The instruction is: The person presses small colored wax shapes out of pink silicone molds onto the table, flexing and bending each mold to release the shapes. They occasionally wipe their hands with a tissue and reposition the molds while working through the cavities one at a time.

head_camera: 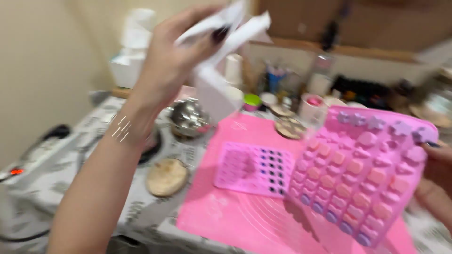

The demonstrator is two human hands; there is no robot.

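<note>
Pinching white paper (221,33) between fingers (207,35)

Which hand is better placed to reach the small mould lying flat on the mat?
Probably the left hand. It holds only crumpled white paper, raised above the mat near the small mould. The right hand grips the big mould's edge, tilted up off the mat.

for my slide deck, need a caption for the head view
Left hand lifts crumpled white paper; right hand tilts a pink silicone mould above a pink mat.
</note>
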